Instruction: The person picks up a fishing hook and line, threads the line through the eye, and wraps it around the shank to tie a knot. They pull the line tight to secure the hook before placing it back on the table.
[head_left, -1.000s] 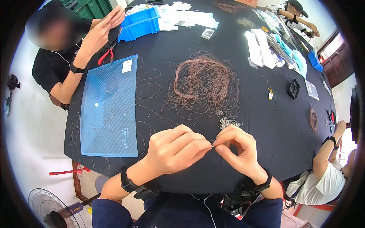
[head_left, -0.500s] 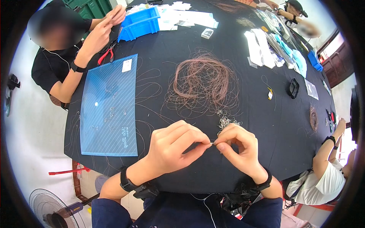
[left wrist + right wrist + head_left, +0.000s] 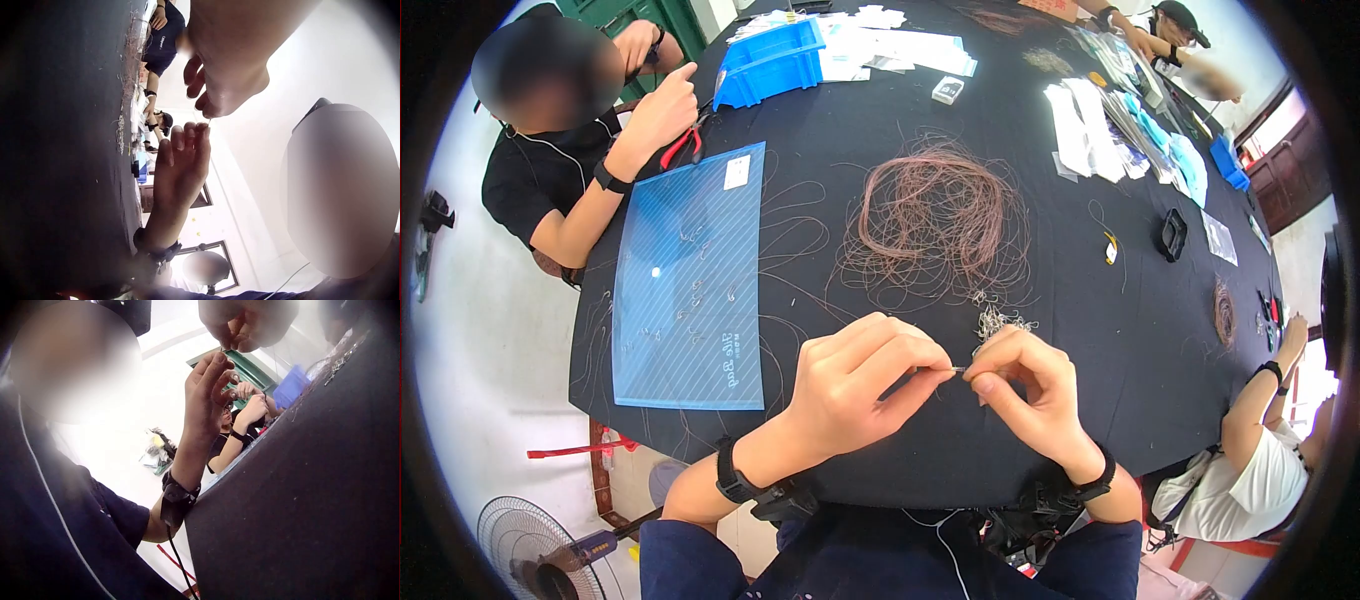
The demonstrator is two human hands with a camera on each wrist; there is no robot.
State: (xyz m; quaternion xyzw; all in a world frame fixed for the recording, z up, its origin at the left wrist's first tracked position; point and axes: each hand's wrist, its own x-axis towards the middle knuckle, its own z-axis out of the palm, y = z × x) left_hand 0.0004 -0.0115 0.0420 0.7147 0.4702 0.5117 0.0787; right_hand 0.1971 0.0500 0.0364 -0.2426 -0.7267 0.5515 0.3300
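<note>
At a table [image 3: 1100, 290] draped in black cloth, a person in dark blue sleeves brings both hands together at the lower centre of the frame. The left hand [image 3: 845, 385] closes thumb and forefinger on one end of a tiny slim piece [image 3: 959, 370], with a gap between the two digits behind the pinch. The right hand [image 3: 1035, 395], its fingers bent into a loose ring, pinches at the piece's other end, the thumb beneath the forefinger; the piece is too small to make out further. It sits between the two sets of fingertips, raised above the cloth, as both wrist views show. Just beyond the right hand lies a heap of small silvery bits [image 3: 997, 320], and above that, at upper centre, spreads a tangle of reddish-brown thread [image 3: 1000, 215]. At left lies a blue file bag [image 3: 690, 340] with little pieces scattered on it and thin strands looping past its edges. Red-handled pliers [image 3: 683, 148] and a blue bin [image 3: 770, 70] are at upper left, near a seated person in black [image 3: 535, 185]; white packets [image 3: 1072, 130] and a black dish [image 3: 1173, 234] are at upper right.
</note>
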